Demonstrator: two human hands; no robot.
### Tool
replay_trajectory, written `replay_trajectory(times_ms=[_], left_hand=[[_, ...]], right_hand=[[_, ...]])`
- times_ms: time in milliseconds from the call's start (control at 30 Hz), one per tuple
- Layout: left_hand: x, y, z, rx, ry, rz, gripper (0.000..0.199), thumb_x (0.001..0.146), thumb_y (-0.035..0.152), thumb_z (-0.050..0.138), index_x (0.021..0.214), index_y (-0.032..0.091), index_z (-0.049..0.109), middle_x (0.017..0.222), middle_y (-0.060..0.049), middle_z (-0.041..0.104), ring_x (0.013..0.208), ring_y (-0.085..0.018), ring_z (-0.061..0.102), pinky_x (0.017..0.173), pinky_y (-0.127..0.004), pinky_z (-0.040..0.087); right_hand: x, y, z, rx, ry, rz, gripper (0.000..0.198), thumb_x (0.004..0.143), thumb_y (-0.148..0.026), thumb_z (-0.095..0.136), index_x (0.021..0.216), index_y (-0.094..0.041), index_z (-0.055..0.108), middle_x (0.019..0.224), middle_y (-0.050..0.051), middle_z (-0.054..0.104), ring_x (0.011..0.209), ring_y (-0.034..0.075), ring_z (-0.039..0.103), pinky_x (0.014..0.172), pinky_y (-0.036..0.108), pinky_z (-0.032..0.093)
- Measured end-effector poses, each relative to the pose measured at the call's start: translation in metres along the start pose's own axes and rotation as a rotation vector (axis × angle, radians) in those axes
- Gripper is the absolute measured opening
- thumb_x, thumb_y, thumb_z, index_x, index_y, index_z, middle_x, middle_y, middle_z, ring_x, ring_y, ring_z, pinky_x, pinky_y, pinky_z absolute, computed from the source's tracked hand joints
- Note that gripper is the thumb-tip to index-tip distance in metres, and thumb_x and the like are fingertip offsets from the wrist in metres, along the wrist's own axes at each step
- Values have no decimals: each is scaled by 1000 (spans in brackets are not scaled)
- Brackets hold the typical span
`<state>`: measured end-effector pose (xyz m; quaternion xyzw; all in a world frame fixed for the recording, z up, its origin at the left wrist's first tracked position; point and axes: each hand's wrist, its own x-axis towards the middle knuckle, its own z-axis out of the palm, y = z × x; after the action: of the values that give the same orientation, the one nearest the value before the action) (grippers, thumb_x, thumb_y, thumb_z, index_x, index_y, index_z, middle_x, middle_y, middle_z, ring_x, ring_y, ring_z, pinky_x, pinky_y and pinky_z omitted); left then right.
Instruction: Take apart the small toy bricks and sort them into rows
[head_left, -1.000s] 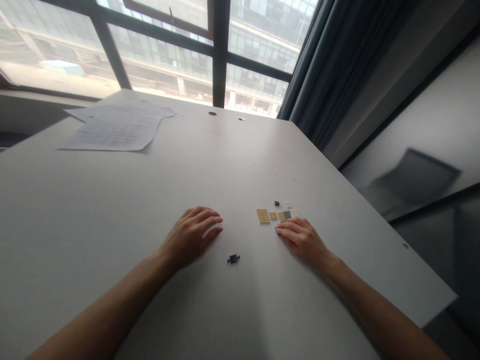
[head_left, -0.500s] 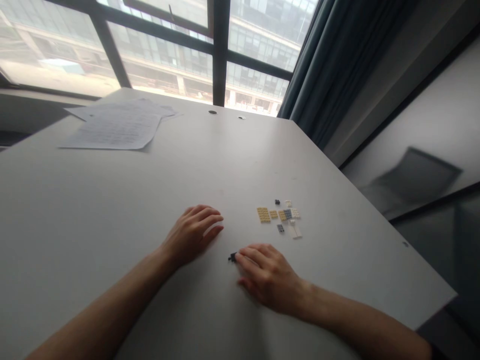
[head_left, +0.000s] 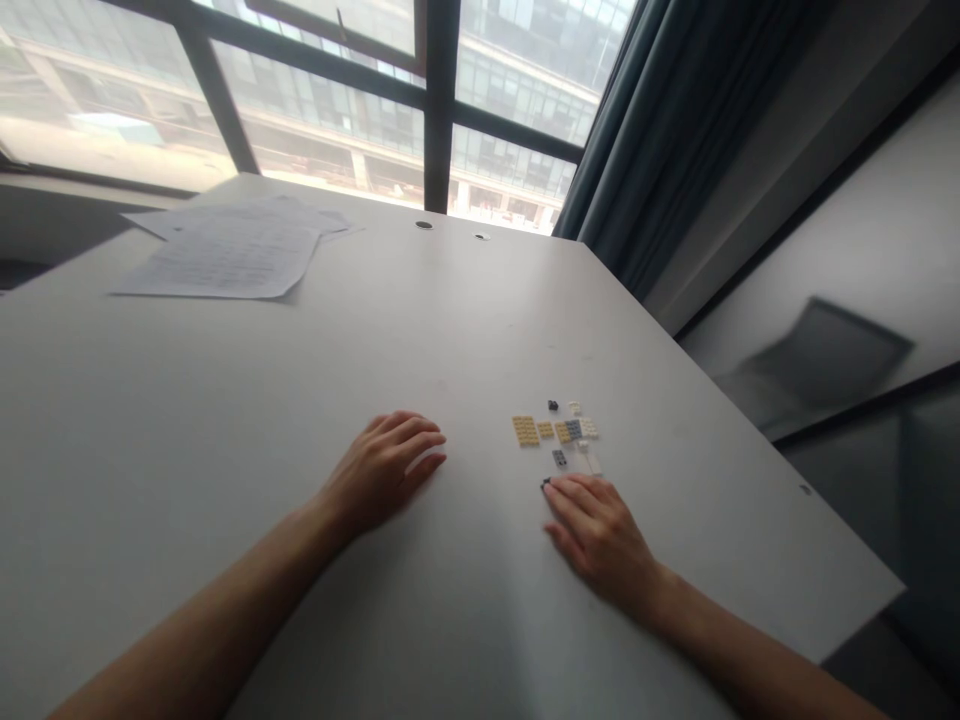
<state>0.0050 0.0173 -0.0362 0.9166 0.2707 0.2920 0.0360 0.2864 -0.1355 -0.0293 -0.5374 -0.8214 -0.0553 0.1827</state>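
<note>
My left hand (head_left: pixel 390 460) rests on the white table, its fingers loosely stretched and its thumb apart, with nothing in it. My right hand (head_left: pixel 598 535) lies further right, fingertips on a small black toy brick piece (head_left: pixel 545 483) that peeks out at their front. Its thumb stands away from the fingers, so the piece is under the fingertips rather than pinched. Just beyond are a grey plate piece (head_left: pixel 559 458), a large tan plate (head_left: pixel 526 431), a smaller tan plate (head_left: pixel 545 430), a blue-grey plate (head_left: pixel 573 429), white pieces (head_left: pixel 589 428) and a dark piece (head_left: pixel 553 405).
Printed paper sheets (head_left: pixel 225 255) lie at the far left of the white table (head_left: pixel 300 370). Two round cable holes, one dark (head_left: pixel 424 225), sit near the back edge. A window (head_left: pixel 330 120) and a dark curtain (head_left: pixel 637 130) stand behind.
My right hand has slid to the right across the table, and the black piece has moved with its fingertips toward the group of bricks. My left hand has stayed in place.
</note>
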Motion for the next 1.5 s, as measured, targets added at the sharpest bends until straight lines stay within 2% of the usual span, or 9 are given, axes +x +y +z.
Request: replay_trajectory(times_ms=[433, 600, 733, 867, 1000, 1100, 1200, 1333, 1500], left_hand=[[-2, 0, -4, -46, 59, -76, 20, 90, 31, 52, 100, 21, 65, 103, -6, 68, 100, -21, 58, 90, -38, 44], [-23, -6, -18, -285, 236, -470, 38, 89, 47, 50, 114, 21, 61, 115, -8, 64, 108, -25, 58, 93, -41, 48], [-51, -28, -45, -684, 590, -743, 68, 89, 67, 19, 129, 23, 51, 134, -7, 55, 128, -29, 47, 109, -53, 36], [-64, -31, -99, -648, 665, -663, 71, 81, 78, 6, 133, 46, 42, 144, 17, 41, 142, -24, 24, 120, -49, 17], [-61, 8, -139, -136, 588, -300, 82, 71, 87, 6, 143, 50, 18, 152, 24, 17, 144, -33, 7, 120, -56, 7], [-61, 42, -129, 108, 79, -106, 105, 64, 92, 25, 150, 35, 3, 158, 6, 3, 141, -41, 13, 116, -62, 10], [-67, 54, -94, 116, -280, 60, 115, 66, 87, 38, 151, 21, -3, 156, -12, 16, 139, -38, 24, 115, -55, 19], [-79, 46, -60, 76, -472, 63, 111, 72, 80, 43, 150, 17, -3, 154, -16, 17, 141, -33, 23, 116, -49, 17], [-85, 41, -54, 40, -538, 33, 109, 73, 79, 44, 150, 17, -3, 154, -14, 16, 141, -31, 22, 117, -48, 17]], right_hand=[[-11, 28, -1, 55, 199, 78, 33, 89, -27, 57, 119, -16, 60, 116, 11, 64, 113, 26, 54, 97, 45, 42], [-18, 47, 1, 508, 385, 433, 34, 88, -37, 56, 117, -20, 62, 119, 10, 63, 111, 25, 57, 98, 45, 44], [-7, 72, 4, 992, 775, 779, 49, 87, -54, 51, 115, -15, 62, 116, 11, 64, 111, 25, 59, 104, 50, 38], [22, 85, -15, 1120, 918, 738, 70, 86, -72, 29, 124, -19, 56, 134, 11, 54, 127, 24, 47, 110, 49, 29], [46, 59, -41, 710, 674, 330, 97, 78, -80, 0, 149, -17, 20, 154, 13, 23, 141, 30, 24, 110, 52, 27], [56, 23, -43, 386, 268, -130, 112, 71, -89, 17, 151, -11, 9, 156, 17, 15, 143, 36, 14, 113, 54, 21], [63, -11, -27, 210, -134, -464, 111, 72, -82, 43, 151, -10, 11, 154, 17, 23, 143, 34, 16, 116, 50, 14], [68, -33, 1, 256, -371, -532, 106, 75, -74, 52, 149, -7, 17, 152, 18, 25, 143, 29, 18, 118, 45, 11], [66, -36, 9, 321, -463, -477, 105, 76, -72, 52, 150, -8, 14, 154, 18, 20, 144, 29, 16, 119, 44, 7]])
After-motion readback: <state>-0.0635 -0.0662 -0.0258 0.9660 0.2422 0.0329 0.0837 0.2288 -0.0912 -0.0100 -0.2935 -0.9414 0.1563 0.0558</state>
